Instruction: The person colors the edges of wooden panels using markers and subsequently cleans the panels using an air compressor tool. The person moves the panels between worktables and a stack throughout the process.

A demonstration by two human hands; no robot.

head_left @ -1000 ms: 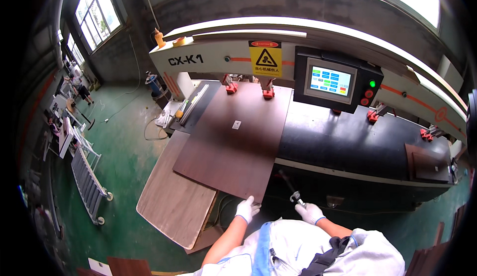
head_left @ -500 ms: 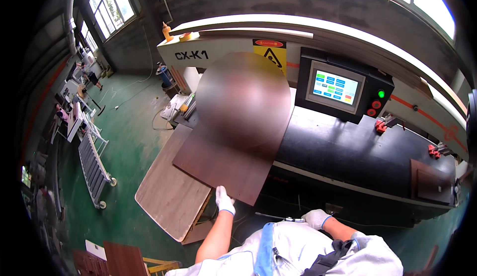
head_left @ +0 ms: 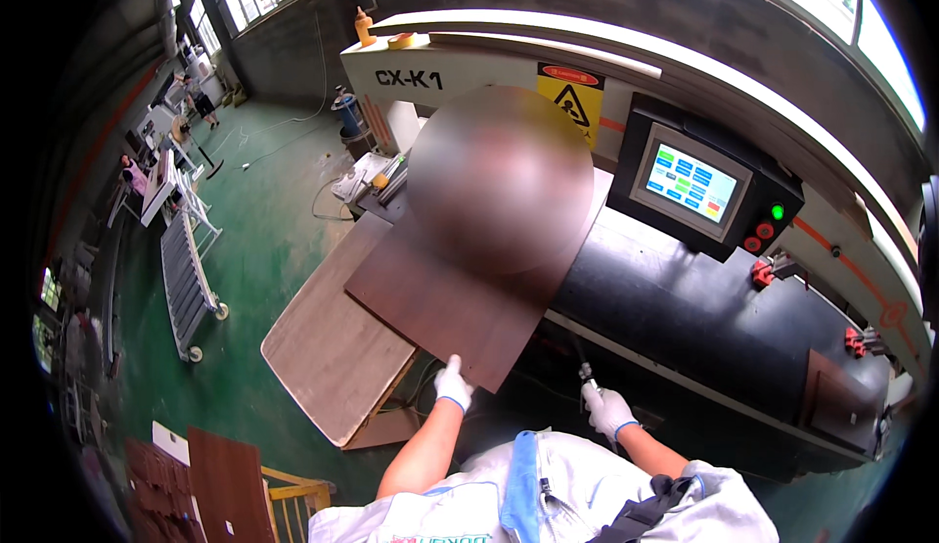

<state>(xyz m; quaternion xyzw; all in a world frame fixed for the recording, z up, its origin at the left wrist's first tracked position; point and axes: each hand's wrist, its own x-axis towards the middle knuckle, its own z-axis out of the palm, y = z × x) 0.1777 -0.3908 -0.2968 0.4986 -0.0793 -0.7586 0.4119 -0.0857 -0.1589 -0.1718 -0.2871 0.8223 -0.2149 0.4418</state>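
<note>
My left hand (head_left: 454,386), in a white glove, is closed on the near corner of a dark brown wood panel (head_left: 440,313). Its thumb lies on top and its other fingers are hidden underneath. The panel's far part disappears in a round blurred patch. My right hand (head_left: 610,412), gloved too, is wrapped round an air blow gun (head_left: 587,373) with a thin nozzle tilted up toward the machine bed. A gap separates the gun from the panel.
A machine with a black bed (head_left: 665,298), a touch screen (head_left: 690,179) and red clamps (head_left: 761,274) stretches rightward. Left of the panel is a pale wood side table (head_left: 333,347). Brown boards (head_left: 230,475) stand at lower left, near a roller conveyor (head_left: 191,279). Two people are far off.
My right hand has swung the air blow gun from pointing left to pointing up toward the machine. My left hand still grips the panel. The whole view has shifted.
</note>
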